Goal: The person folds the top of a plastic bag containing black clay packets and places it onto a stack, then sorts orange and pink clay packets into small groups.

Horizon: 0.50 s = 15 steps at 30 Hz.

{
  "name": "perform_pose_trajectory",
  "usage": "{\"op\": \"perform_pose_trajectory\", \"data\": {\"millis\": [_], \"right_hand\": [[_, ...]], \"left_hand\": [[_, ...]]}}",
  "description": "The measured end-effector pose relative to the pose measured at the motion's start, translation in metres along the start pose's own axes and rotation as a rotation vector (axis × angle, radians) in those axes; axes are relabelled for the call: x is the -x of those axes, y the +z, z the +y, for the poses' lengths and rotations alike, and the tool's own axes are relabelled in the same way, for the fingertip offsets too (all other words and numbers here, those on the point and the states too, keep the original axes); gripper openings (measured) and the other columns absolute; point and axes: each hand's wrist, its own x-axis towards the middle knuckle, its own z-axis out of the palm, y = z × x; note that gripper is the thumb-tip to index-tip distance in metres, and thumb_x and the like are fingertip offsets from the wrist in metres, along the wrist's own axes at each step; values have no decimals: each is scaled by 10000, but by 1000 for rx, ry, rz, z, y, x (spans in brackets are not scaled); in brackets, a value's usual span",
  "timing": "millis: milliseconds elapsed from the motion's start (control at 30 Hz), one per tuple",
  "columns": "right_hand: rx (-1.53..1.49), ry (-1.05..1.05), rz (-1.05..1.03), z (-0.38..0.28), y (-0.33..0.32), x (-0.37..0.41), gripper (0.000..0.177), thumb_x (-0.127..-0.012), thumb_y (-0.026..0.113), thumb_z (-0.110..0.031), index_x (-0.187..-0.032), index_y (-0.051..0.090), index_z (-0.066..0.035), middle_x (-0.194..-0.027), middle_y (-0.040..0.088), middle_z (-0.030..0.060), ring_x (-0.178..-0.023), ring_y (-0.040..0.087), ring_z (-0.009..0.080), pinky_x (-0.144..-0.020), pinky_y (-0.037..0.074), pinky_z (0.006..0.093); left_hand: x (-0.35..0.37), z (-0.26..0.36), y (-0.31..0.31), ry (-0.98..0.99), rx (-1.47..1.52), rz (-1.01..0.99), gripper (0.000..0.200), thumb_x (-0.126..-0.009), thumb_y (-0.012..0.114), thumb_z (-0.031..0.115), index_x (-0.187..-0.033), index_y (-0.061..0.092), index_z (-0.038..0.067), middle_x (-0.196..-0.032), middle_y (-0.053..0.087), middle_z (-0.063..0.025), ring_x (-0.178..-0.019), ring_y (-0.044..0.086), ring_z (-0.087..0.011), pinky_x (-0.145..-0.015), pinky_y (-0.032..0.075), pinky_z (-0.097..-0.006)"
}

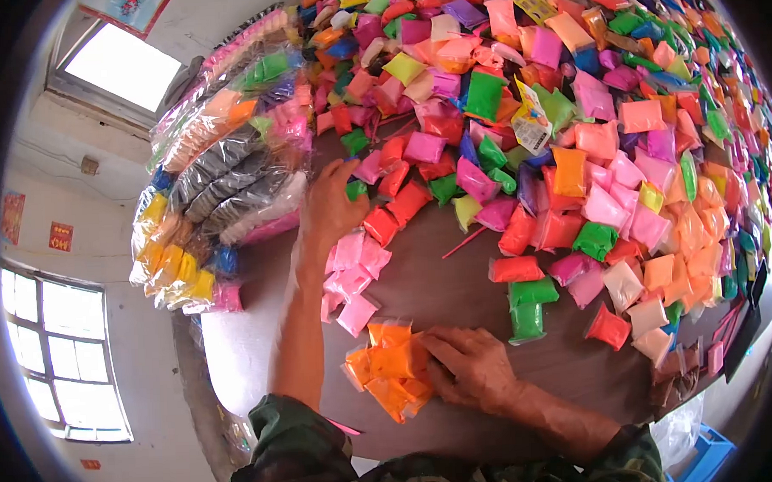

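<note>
My left hand (332,200) reaches to the edge of the pile, beside a small green packet (356,189) and a pink one. Its fingertips are partly hidden, so a grip cannot be made out. Near the front edge of the brown table (455,281), my right hand (467,366) rests with bent fingers against a cluster of orange packets (390,368). Light pink packets (353,272) lie in a small group between the hands. Red packets (408,202) lie right of my left hand.
A large heap of colourful packets (599,140) covers the back and right of the table. Clear bags of sorted packets (230,170) are stacked at the left. A blue crate (708,455) stands low at the right. Windows (63,354) are in the left wall.
</note>
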Motion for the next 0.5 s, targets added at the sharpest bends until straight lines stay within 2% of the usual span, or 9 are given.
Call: {"op": "perform_pose_trajectory", "data": {"millis": [133, 167, 233, 367, 500], "right_hand": [[-10, -6, -11, 1, 0, -1, 414, -787, 773, -113, -1191, 702, -59, -1164, 722, 132, -888, 729, 323, -734, 563, 440], [-9, 0, -30, 1, -1, -1, 411, -808, 761, -127, -1207, 685, -63, -1190, 711, 126, -925, 723, 317, -749, 558, 444], [-3, 15, -67, 0, -2, 0, 404, -852, 738, -156, -1238, 652, -71, -1240, 690, 113, -999, 710, 307, -779, 548, 453], [-6, 33, -88, 0, -2, 0, 387, -849, 732, -154, -1220, 660, -74, -1239, 690, 114, -998, 712, 306, -772, 547, 453], [-9, 26, -82, 1, -1, 1, 361, -855, 728, -154, -1202, 666, -74, -1228, 692, 111, -990, 715, 305, -768, 547, 453]], "left_hand": [[-14, -14, 11, -9, 12, -16, 510, -845, 717, 203, -1332, 666, 57, -1345, 641, -188, -1240, 625, -393, -1063, 506, -465], [-17, -14, 13, -16, -1, -12, 501, -847, 716, 202, -1326, 670, 59, -1333, 646, -186, -1228, 630, -393, -1056, 509, -467], [-21, -15, 15, -18, 4, 7, 452, -853, 717, 201, -1280, 695, 56, -1294, 659, -187, -1195, 643, -393, -1031, 518, -470], [-25, -17, 23, 8, 51, 107, 281, -898, 708, 192, -1124, 729, 26, -1264, 666, -193, -1133, 665, -419, -949, 551, -489], [-29, -23, 39, -36, 75, 206, 230, -911, 712, 171, -1083, 737, 20, -1258, 665, -209, -1120, 670, -424, -937, 553, -486]]}}
